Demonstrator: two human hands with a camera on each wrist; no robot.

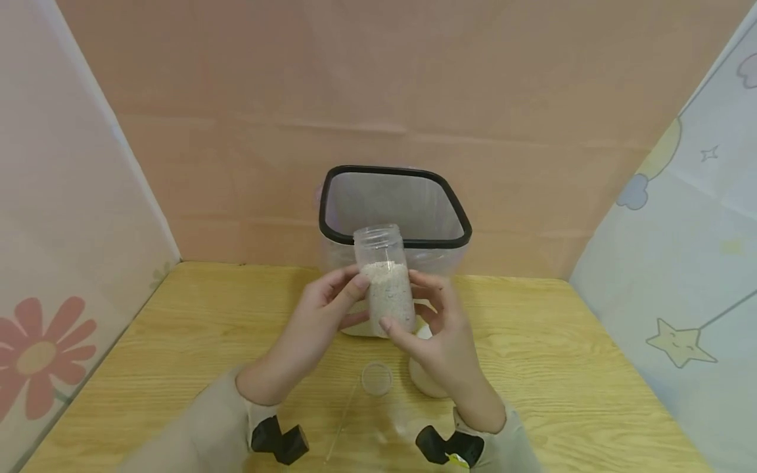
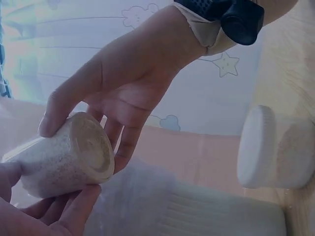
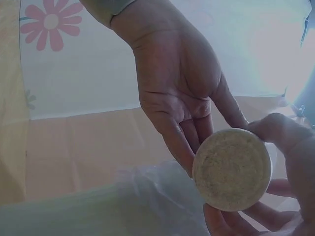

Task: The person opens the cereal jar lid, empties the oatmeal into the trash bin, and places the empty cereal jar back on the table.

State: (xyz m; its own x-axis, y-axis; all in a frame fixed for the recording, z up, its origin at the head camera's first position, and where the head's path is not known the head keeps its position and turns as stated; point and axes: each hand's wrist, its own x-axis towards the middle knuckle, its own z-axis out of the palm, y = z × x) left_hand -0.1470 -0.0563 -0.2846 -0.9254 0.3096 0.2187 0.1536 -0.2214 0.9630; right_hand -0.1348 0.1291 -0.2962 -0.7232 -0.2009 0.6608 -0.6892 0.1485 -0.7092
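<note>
Here's the clear jar (image 1: 388, 289), held up above the surface (image 1: 544, 368), pale grainy fill past halfway! Its open mouth points up and away from the person, leaning slightly left; the long axis runs aslant, base nearer the person. Both hands are clamped on it: left hand (image 1: 319, 312) gripping the left side, right hand (image 1: 446, 332) the lower right. Beyond stands the black-rimmed bin (image 1: 434, 244); below, a white-lidded tub (image 1: 424, 378), and a clear disc (image 1: 376, 379) near a thin stick (image 1: 342, 420).
</note>
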